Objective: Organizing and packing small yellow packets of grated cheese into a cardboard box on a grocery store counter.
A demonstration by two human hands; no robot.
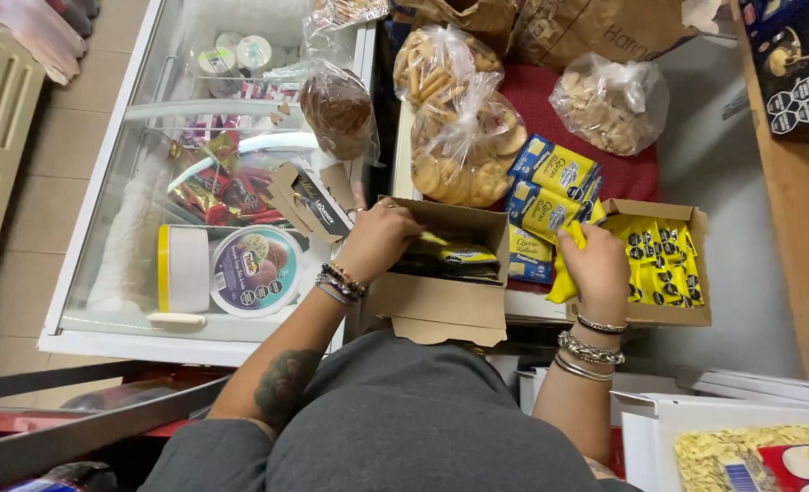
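Observation:
My left hand [379, 239] reaches into an open brown cardboard box [441, 305] and touches the yellow and dark snack packets [464, 257] inside it. My right hand [596, 266] is closed on a bunch of yellow packets [564, 278], held between that box and a second open carton [669, 314] filled with the same yellow packets [660, 260]. Both wrists wear bracelets.
Blue and yellow biscuit packs [550, 169] and clear bags of cookies [464, 150] lie on a red cloth behind the boxes. A glass-topped chest freezer [149, 164] with ice cream tubs stands at the left. A wooden shelf [801, 200] runs along the right.

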